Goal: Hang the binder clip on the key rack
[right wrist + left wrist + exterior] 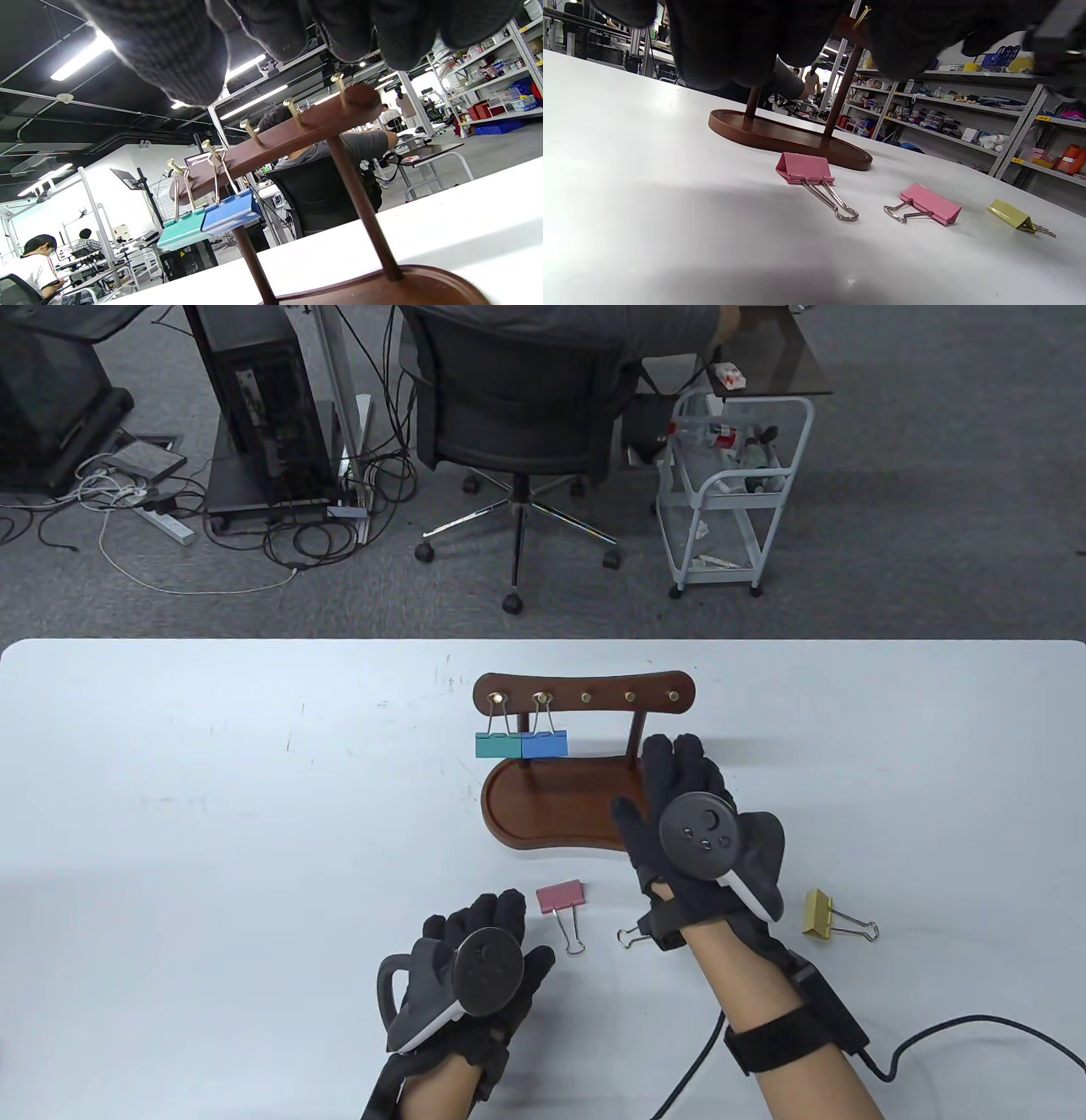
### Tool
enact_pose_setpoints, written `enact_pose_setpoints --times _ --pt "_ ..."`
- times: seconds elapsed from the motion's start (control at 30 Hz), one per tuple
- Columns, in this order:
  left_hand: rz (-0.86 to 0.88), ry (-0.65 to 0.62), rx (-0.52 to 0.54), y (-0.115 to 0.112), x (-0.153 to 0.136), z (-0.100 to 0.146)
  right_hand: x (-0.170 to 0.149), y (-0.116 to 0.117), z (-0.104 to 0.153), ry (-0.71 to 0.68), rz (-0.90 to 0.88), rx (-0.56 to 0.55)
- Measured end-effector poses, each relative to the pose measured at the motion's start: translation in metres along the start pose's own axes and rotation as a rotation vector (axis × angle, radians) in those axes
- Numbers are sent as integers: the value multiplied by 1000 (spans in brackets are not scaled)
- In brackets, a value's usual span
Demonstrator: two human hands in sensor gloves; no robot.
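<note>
Dark-stained wood, turned and glossy: key rack [584, 700] on white desk [170, 814], oval base, brass pegs. Hung from two leftmost pegs, touching: teal clip [497, 744], blue clip [544, 743], wire loops over pegs. Flat on desk: pink clip [561, 898], second pink clip [931, 205], yellow clip [819, 913]. Left hand [475, 976] resting near first pink clip, grasping nothing. Right hand [691, 823] over rack base, fingers extended, released.

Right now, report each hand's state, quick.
Left hand: open, holding nothing, resting by the pink metal binder clip.
Right hand: open, empty, over the brown wooden key rack base.
</note>
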State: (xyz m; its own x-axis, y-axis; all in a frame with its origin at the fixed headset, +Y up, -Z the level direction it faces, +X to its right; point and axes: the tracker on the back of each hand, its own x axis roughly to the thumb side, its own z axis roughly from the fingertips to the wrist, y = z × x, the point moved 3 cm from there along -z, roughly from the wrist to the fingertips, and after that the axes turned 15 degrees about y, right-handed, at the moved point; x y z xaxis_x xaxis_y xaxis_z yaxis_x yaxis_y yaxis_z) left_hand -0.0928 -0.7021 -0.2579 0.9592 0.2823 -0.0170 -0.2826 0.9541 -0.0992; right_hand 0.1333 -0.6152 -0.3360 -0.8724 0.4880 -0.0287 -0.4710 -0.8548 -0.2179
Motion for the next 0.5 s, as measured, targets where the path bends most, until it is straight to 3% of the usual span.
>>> enact_pose_setpoints --times 0.27,0.5 --pt "-43 -12 61 -1 8 4 -44 -15 46 14 -27 -21" --pt "-85 -8 107 -3 14 7 -71 -14 78 50 -34 -36"
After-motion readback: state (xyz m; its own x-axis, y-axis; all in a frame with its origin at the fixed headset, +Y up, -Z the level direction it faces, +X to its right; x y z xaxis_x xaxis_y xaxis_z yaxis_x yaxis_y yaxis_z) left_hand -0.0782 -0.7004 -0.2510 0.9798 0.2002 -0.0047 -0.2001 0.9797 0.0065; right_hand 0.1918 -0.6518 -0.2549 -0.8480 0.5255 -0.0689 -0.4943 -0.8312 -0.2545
